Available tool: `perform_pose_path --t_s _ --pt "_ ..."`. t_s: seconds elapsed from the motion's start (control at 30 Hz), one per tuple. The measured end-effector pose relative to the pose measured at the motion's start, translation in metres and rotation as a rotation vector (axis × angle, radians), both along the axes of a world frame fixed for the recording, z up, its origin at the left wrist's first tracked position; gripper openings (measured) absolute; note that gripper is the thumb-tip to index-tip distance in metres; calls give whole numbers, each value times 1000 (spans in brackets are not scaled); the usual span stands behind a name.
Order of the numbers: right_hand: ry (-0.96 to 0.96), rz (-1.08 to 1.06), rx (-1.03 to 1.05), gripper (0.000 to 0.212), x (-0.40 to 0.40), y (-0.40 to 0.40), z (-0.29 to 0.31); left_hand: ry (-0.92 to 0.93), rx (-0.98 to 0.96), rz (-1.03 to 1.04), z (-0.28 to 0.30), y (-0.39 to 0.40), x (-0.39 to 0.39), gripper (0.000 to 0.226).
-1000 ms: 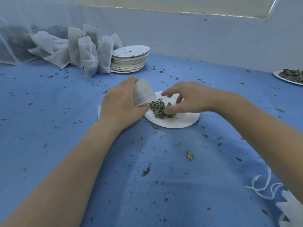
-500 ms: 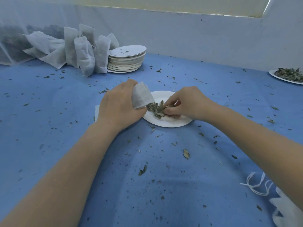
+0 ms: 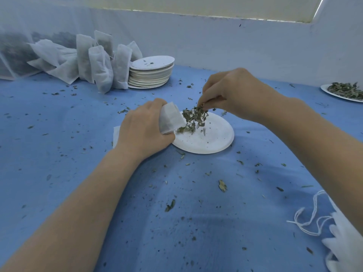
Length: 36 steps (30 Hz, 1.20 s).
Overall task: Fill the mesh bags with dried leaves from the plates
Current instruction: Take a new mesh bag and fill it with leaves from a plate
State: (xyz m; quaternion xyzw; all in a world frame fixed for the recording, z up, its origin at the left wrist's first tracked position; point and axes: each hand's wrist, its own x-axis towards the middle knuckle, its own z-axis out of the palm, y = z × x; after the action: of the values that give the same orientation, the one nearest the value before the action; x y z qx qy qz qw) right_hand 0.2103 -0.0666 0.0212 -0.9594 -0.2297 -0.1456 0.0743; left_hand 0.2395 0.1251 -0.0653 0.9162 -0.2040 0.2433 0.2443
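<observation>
**A:** ok so head cam, where was the bag relative to the fingers?

**B:** The left hand (image 3: 144,132) was wrapped around a white mesh bag (image 3: 171,117), fingers curled round it, with the bag's top poking out at the hand's 2 o'clock. It sat right over the 9 o'clock edge of the white paper plate (image 3: 204,136). The right hand (image 3: 230,94) hovered above the plate's 12 o'clock, fingertips pinching a clump of dried leaves (image 3: 193,119) that dangled down just beside the bag's mouth. Couldn't tell if any leaf was actually inside yet.

**A:** and how'd the stuff look?

**B:** Bag was thin, papery, slightly crumpled. Leaves were grey-green, crinkly, a few bits mid-air or lying on the plate, which was mostly bare apart from crumbs.

**A:** anything else around?

**B:** Blue tablecloth (image 3: 59,154) littered with leaf crumbs. At 10 o'clock, a row of filled bags (image 3: 92,61) leaning by a stack of plates (image 3: 151,73). At 2 o'clock, another plate of leaves (image 3: 345,91). At 5 o'clock, empty bags with white strings (image 3: 310,222).
</observation>
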Motion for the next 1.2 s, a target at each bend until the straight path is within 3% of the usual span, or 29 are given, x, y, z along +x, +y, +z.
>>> perform_pose_path --t_s 0.27,0.4,0.5,0.63,0.93,1.07,1.2 --pt "-14 53 50 13 4 24 -12 -58 0 -54 -2 -7 -2 51" --pt "43 -5 359 8 4 33 -21 -30 -90 -60 -2 -12 -3 47" --pt "161 -18 526 23 2 32 -25 -1 -214 -36 -1 -13 -3 46" --pt "316 31 508 26 -4 25 -18 34 -263 -14 0 -12 -2 47" --pt "172 -70 437 19 5 42 -25 -28 -265 -57 2 -15 -7 45" --pt "362 -8 428 42 5 45 -25 -58 -237 -61 2 -18 -10 42" --pt "445 119 506 17 1 31 -20 -13 -262 -43 3 -14 -7 46"
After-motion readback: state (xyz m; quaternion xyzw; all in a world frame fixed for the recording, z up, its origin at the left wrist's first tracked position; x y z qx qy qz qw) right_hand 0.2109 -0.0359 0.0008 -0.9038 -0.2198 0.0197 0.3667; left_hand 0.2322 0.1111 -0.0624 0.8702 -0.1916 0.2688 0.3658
